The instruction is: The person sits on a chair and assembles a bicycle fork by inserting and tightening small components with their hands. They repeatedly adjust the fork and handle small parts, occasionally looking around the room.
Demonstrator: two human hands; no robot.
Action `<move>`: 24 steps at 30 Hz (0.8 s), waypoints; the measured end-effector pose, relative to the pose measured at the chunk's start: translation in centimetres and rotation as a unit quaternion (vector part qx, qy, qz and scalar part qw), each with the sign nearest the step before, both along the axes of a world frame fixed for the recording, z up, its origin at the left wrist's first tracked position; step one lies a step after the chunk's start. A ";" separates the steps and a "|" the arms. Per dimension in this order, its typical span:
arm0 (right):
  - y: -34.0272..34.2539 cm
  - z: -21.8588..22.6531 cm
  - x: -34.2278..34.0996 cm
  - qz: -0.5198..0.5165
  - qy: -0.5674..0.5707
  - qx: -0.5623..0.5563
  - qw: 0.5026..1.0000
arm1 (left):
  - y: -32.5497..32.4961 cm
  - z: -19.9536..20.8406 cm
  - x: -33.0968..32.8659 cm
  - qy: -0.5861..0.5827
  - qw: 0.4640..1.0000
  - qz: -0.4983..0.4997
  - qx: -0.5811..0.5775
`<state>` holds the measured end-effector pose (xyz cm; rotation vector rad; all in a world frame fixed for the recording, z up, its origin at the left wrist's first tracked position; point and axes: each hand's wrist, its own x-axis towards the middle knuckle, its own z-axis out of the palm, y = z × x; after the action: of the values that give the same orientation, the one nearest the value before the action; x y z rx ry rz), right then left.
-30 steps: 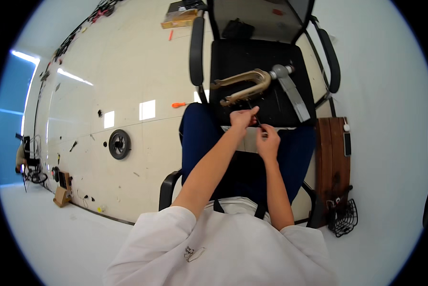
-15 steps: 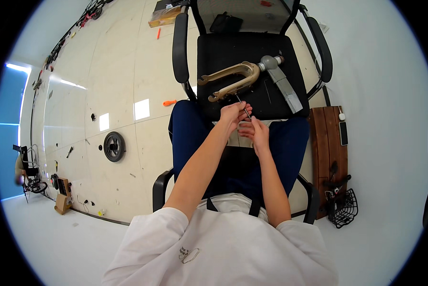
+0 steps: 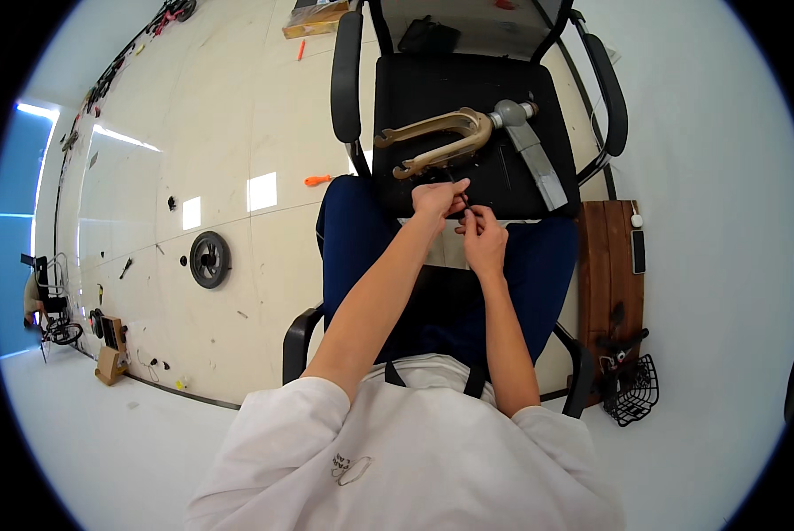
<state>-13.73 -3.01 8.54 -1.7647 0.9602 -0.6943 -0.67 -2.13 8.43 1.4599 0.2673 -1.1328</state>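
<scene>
Over the front edge of a black chair seat [image 3: 432, 93], my left hand [image 3: 439, 199] and my right hand [image 3: 484, 235] are close together. Both have fingers closed round a thin dark rod [image 3: 466, 203], mostly hidden by the fingers; its exact kind does not show. Just beyond them, a tan bicycle fork [image 3: 472, 133] lies on the seat with its prongs toward the left. At the fork's right end is a grey rounded piece [image 3: 508, 113] with a flat grey bar [image 3: 539, 166] slanting toward me. A thin pin-like rod [image 3: 504, 166] rests beside the bar.
Left on the floor lie a small black wheel [image 3: 210, 259] and an orange-handled tool [image 3: 316, 180]. A brown wooden bench [image 3: 605, 257] at my right bears a phone [image 3: 638, 250], near a black wire basket [image 3: 634, 394]. Chair armrests [image 3: 346, 80] flank the seat.
My right hand's fingers have curled in closer round the rod, and the rod shows less between my hands. The whole view has shifted slightly; the fork stays on the seat.
</scene>
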 end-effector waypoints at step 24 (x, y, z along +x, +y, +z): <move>-0.6 -2.2 -0.3 -0.150 -0.274 0.492 0.813 | 0.9 -2.0 0.7 0.048 0.997 -0.004 -0.054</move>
<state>-14.04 -3.57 6.35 -0.4537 0.9306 -0.6597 -0.02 -1.20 6.40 1.3137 0.2639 -1.2074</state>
